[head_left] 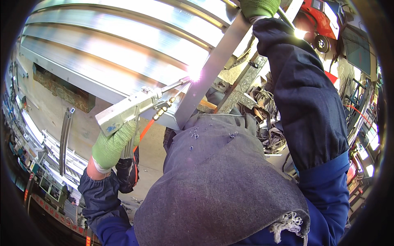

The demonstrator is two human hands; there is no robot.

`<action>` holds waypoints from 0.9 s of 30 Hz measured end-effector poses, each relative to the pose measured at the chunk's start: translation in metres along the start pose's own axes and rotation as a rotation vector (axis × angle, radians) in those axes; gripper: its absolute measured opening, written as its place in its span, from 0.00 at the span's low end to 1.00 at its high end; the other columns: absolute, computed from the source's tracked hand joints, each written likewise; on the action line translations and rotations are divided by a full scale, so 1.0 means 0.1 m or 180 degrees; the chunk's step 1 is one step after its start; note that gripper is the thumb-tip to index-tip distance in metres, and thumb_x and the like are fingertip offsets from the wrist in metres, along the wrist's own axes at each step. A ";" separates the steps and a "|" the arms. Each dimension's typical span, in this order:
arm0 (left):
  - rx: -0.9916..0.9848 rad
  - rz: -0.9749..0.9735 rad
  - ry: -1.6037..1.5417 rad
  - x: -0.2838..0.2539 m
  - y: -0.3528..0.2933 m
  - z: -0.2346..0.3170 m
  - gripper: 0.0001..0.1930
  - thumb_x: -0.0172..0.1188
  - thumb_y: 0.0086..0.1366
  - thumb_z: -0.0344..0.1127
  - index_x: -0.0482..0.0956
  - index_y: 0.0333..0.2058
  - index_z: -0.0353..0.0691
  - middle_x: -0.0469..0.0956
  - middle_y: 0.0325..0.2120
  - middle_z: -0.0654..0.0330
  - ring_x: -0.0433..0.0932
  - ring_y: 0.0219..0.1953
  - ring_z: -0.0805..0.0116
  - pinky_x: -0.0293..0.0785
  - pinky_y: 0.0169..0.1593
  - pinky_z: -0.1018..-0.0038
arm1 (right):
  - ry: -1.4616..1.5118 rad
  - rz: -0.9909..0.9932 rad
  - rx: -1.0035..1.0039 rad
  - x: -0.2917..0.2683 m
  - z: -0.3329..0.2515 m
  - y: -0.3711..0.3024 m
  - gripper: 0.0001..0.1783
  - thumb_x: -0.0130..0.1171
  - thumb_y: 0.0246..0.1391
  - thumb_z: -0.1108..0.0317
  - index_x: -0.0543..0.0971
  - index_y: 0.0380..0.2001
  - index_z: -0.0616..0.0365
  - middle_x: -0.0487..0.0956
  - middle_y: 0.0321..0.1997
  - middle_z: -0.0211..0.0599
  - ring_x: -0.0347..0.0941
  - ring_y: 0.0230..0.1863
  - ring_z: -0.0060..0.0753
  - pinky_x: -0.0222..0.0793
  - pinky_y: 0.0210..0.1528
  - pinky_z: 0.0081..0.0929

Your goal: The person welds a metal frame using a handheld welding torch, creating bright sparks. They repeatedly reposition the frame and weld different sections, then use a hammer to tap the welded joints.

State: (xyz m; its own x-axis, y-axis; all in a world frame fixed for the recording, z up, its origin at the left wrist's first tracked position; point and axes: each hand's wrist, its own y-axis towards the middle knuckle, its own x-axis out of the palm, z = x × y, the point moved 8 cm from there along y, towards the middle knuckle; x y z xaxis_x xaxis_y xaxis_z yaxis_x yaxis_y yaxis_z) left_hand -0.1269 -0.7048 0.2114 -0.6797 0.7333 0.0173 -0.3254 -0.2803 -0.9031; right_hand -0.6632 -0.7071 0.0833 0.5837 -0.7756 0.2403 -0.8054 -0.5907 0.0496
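Observation:
My left hand (114, 144), in a green glove, is closed round the handle of a welding gun (128, 110) with a boxy silver body. The gun's nozzle points up to the right, and a bright pinkish-white glare burns at its tip. That glare lies against the edge of a flat metal bar (205, 80), where it meets a frame of shiny parallel metal slats (102, 24). Brass fittings (162, 108) and an orange hose (144, 130) hang below the gun. Far ahead, my right hand (260, 7), also green-gloved, rests at the bar's far end; its fingers are cut off by the picture's edge.
A dark apron (221, 180) covers my front, close below the bar. Scrap strips (269, 137) lie heaped right of it. A red machine (322, 18) stands at the far right. A rusty block (63, 88) sits under the frame, and metal lengths (61, 158) lie at left.

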 end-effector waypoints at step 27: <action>-0.0015 0.0063 0.0083 0.00 -0.08 -0.02 0.18 0.62 0.75 0.43 0.80 0.55 0.37 0.84 0.37 0.62 0.80 0.32 0.74 0.76 0.34 0.77 | -0.1269 0.0460 -0.0379 -0.04 -0.20 0.01 0.22 0.67 0.60 0.62 0.80 0.55 0.58 0.84 0.41 0.40 0.81 0.39 0.37 0.79 0.40 0.39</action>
State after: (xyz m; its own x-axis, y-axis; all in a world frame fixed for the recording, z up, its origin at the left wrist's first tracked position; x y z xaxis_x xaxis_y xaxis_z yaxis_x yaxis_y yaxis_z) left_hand -0.1227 -0.7017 0.2176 -0.6685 0.7436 -0.0116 -0.3090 -0.2919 -0.9051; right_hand -0.6686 -0.7001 0.1020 0.4395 -0.8874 -0.1389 -0.8744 -0.4581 0.1598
